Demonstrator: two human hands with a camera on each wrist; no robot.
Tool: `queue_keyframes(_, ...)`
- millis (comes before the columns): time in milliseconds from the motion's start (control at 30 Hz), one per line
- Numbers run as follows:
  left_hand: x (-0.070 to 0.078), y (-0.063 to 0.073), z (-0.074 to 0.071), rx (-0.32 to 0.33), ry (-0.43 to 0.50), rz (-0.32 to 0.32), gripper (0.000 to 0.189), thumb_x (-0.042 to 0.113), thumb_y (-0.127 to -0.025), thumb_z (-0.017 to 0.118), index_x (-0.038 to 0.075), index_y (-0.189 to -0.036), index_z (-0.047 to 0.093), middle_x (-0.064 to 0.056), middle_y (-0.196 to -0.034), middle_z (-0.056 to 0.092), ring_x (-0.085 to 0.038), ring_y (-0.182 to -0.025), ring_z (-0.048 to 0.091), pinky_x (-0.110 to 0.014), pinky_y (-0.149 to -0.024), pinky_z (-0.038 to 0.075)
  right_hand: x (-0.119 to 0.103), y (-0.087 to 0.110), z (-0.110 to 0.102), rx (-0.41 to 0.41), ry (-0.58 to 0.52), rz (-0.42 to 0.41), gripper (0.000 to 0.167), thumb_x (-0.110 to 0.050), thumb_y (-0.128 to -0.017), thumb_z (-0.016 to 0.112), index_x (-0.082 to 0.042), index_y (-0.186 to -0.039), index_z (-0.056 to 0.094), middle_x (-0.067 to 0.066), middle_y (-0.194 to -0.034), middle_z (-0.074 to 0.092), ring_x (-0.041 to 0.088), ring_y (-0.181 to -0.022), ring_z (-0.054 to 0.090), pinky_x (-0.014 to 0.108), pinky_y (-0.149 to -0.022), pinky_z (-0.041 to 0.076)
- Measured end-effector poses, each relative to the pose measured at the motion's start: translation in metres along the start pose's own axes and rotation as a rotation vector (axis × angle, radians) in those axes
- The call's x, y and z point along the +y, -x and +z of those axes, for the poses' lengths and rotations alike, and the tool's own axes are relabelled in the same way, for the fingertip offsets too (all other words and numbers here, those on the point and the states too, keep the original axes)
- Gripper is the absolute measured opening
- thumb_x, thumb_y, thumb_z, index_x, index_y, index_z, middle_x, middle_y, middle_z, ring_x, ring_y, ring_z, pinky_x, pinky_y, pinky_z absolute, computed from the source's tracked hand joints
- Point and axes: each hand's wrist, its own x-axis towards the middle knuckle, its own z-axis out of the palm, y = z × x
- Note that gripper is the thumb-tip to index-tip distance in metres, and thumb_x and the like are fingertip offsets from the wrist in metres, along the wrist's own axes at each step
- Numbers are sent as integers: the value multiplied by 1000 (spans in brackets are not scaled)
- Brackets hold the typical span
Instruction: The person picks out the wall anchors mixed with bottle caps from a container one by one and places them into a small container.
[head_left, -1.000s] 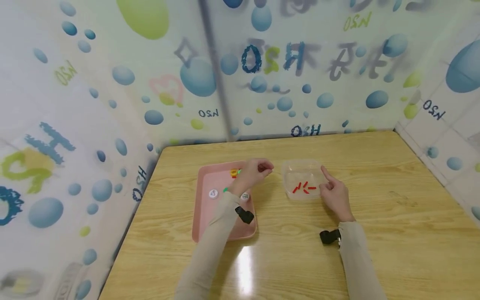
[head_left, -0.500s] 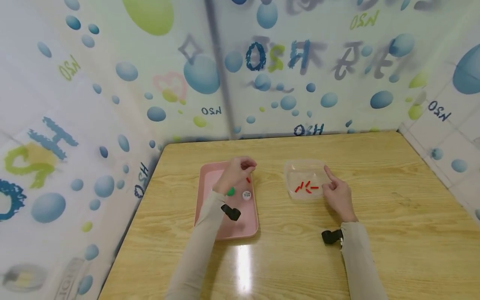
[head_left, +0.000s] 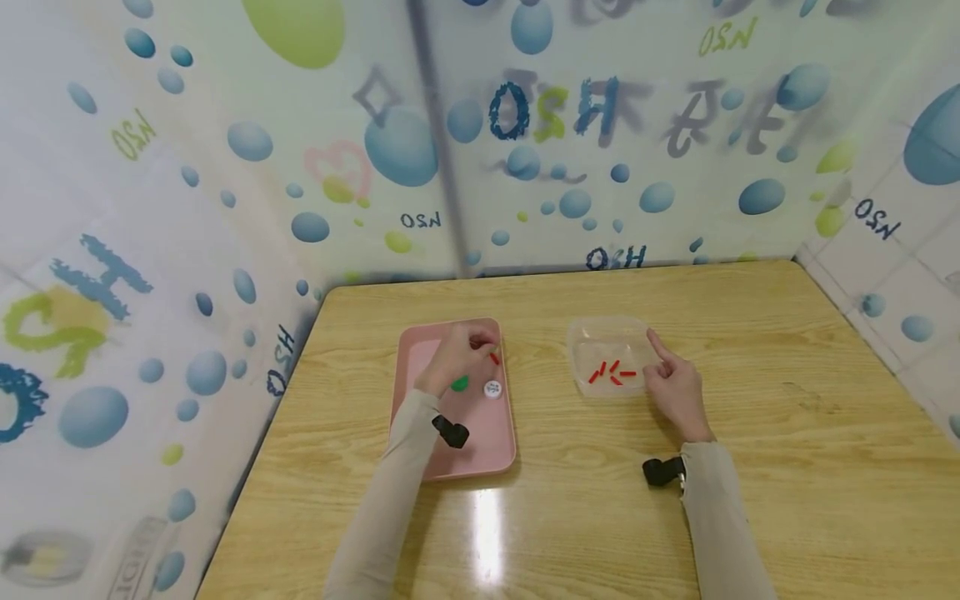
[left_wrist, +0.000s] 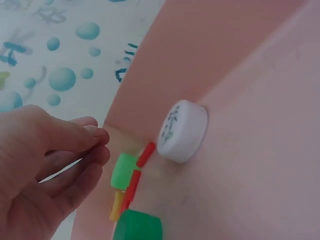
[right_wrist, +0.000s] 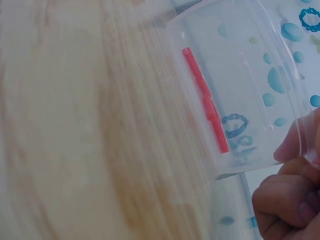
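Observation:
My left hand (head_left: 459, 358) is low over the pink tray (head_left: 480, 450), beside a small red stick (head_left: 494, 359). In the left wrist view, its thumb and fingertips are close together, with nothing visible between them. Nearby lie more red sticks (left_wrist: 132, 186), a light green piece (left_wrist: 124, 171), a yellow piece (left_wrist: 116, 206), a green piece (left_wrist: 138, 226) and a white round piece with dark markings (left_wrist: 183, 131). My right hand (head_left: 675, 393) holds the rim of a clear plastic box (head_left: 611, 327) between thumb and fingers. Several red sticks (head_left: 627, 374) lie inside the box.
The wooden table (head_left: 577, 517) carries the tray on the left and the box right of it. A strip of bare wood separates them. Patterned curtains (head_left: 570, 125) stand behind the table and at its sides.
My left hand has moved left from between box and tray, then down over the tray's far right part. The right hand stays at the box.

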Motion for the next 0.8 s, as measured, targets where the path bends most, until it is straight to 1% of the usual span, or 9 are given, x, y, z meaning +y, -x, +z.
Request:
queue_keyframes(100, -3, -1, 1, -11, -30, 5, 17, 8, -97, 67, 5, -110, 77, -8, -108, 75, -21, -97, 69, -36, -87, 58, 0, 0, -1, 1, 3, 0, 64, 0, -93, 51, -19, -153, 44, -10, -51, 31, 4, -45, 25, 22, -42, 27)
queue_keyframes(267, -9, -1, 3, -30, -64, -10, 17, 5, -97, 67, 10, -107, 79, -4, -106, 76, -18, -98, 69, -35, -89, 58, 0, 0, -2, -1, -5, -3, 64, 0, -93, 51, -18, -153, 44, -10, -51, 32, 4, -45, 25, 22, -42, 27)
queue_keyframes(467, -16, -2, 7, -33, -122, -16, 18, 2, -96, 66, 11, -104, 80, -4, -106, 76, -17, -97, 70, -32, -86, 58, 0, 0, 0, -3, -3, -6, 63, 0, -93, 50, -16, -153, 44, -10, -50, 31, 4, -45, 24, 22, -42, 27)
queue_keyframes(567, -16, -3, 8, -28, -153, -20, 18, 1, -95, 67, 10, -102, 80, -5, -104, 76, -17, -97, 70, -32, -85, 57, 0, 0, 1, 0, 4, 2, 63, 0, -93, 50, -17, -153, 45, -11, -50, 31, 4, -45, 24, 22, -42, 26)
queue_keyframes(667, -14, -3, 9, -34, -166, -18, 20, -6, -93, 65, 7, -99, 79, -6, -100, 76, -18, -95, 70, -33, -84, 57, 0, -1, 1, 6, 1, 4, 63, 0, -92, 50, -17, -153, 45, -11, -50, 31, 5, -45, 24, 22, -42, 26)
queue_keyframes(800, -13, -2, 10, -38, -174, -20, 23, -9, -89, 65, 9, -92, 78, -4, -94, 75, -16, -91, 68, -31, -81, 55, 0, -1, 0, 10, 0, 1, 63, 0, -92, 50, -17, -153, 45, -11, -49, 31, 5, -45, 24, 22, -42, 26)
